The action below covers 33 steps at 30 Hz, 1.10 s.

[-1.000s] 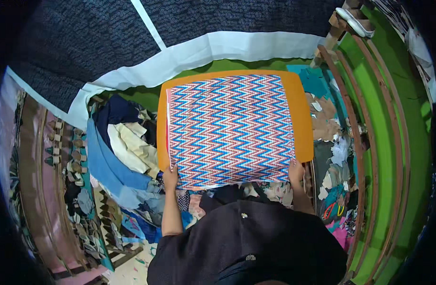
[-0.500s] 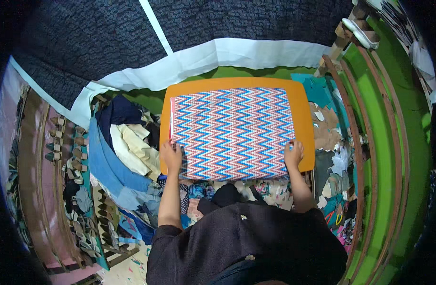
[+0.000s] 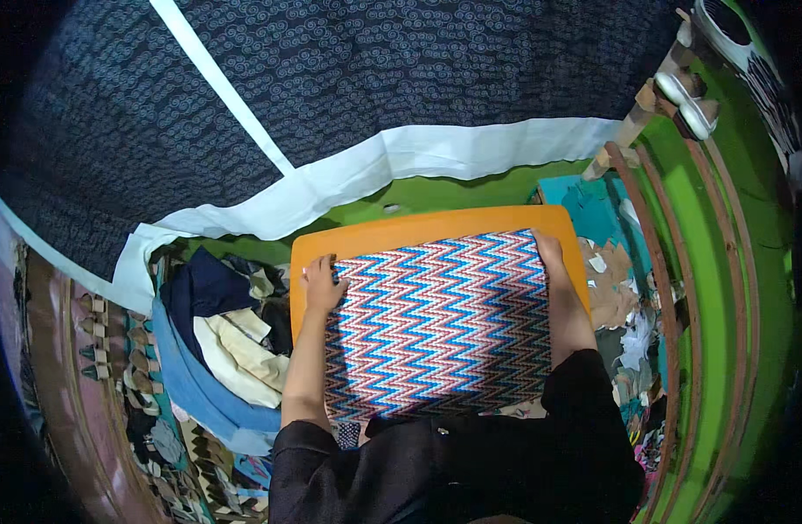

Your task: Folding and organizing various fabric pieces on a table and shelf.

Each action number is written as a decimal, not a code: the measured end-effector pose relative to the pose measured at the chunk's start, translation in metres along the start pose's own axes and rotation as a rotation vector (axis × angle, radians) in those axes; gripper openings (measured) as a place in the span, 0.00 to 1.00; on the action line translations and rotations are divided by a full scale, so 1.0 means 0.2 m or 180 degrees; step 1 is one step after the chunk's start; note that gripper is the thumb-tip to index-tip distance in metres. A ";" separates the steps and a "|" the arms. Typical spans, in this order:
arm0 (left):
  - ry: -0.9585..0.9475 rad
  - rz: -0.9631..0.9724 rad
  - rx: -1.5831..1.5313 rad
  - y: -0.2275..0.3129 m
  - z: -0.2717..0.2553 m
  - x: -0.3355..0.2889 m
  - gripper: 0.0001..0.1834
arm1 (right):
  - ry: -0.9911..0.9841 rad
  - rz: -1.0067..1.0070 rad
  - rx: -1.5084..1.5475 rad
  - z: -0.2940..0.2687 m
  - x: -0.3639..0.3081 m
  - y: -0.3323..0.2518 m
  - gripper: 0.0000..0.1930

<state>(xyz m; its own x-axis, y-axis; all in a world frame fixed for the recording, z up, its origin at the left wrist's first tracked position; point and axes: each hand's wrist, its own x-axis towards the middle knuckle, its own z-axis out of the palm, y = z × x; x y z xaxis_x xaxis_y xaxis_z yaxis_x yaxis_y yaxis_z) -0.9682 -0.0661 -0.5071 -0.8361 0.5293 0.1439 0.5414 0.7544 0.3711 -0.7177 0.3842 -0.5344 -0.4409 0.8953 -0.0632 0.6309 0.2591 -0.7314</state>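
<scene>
A sheet of fabric (image 3: 436, 327) with a red, white and blue zigzag pattern lies over the orange tabletop (image 3: 427, 224). Its near edge reaches my body, and a shadow darkens its right part. At the fabric's far left corner is my left hand (image 3: 320, 286), thumb and fingers apart, touching the edge. My right hand (image 3: 547, 248) has its fingers closed at the far right corner, with that forearm running along the right edge. The fingertips of the right hand are partly hidden.
Heaped cloth (image 3: 235, 349) in navy, cream and blue lies left of the table. Wooden rails (image 3: 671, 332) and scraps (image 3: 615, 297) are at right, with a white shoe (image 3: 684, 105) above. Shoe forms (image 3: 95, 336) line the left rack. A dark patterned curtain (image 3: 418, 79) hangs behind.
Both hands have moved from the near sides of the fabric to its far corners. My view has shifted, so the table and fabric appear lower, and my body covers the near edge.
</scene>
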 end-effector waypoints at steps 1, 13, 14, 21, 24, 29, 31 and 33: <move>-0.0017 -0.0031 0.0006 -0.03 0.01 0.02 0.33 | -0.0033 0.0003 -0.0013 0.03 0.03 -0.03 0.20; -0.1020 0.0138 0.0107 -0.13 -0.07 0.25 0.16 | -0.0357 0.0215 0.0653 0.09 0.16 -0.06 0.09; -0.1169 0.0155 -0.0107 -0.15 -0.09 0.26 0.16 | 0.0065 -0.0195 0.0635 0.11 0.15 -0.08 0.10; -0.1715 0.0230 -0.0197 -0.11 -0.35 0.27 0.18 | -0.1411 -0.0108 0.0386 -0.20 0.20 -0.17 0.10; -0.1404 0.0078 0.0530 -0.11 -0.53 0.24 0.18 | -0.1722 -0.0863 -0.0218 -0.34 0.20 -0.37 0.06; -0.0264 0.0071 0.0630 0.16 -0.80 0.35 0.11 | -0.0714 -0.1492 -0.0658 -0.58 0.26 -0.57 0.07; 0.0565 0.0084 0.0409 0.27 -0.87 0.39 0.12 | -0.0086 -0.1899 -0.0518 -0.64 0.27 -0.63 0.08; 0.1285 0.0255 -0.0191 0.33 -0.95 0.42 0.11 | 0.0385 -0.1193 0.1491 -0.65 0.19 -0.80 0.11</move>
<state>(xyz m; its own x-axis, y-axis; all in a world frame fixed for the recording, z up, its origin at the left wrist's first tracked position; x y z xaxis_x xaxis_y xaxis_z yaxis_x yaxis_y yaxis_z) -1.0193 -0.0464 -0.2964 -0.7653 0.3817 0.5183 0.6101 0.6867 0.3953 -0.7535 0.4242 -0.3316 -0.4857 0.8159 0.3136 0.0868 0.4020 -0.9115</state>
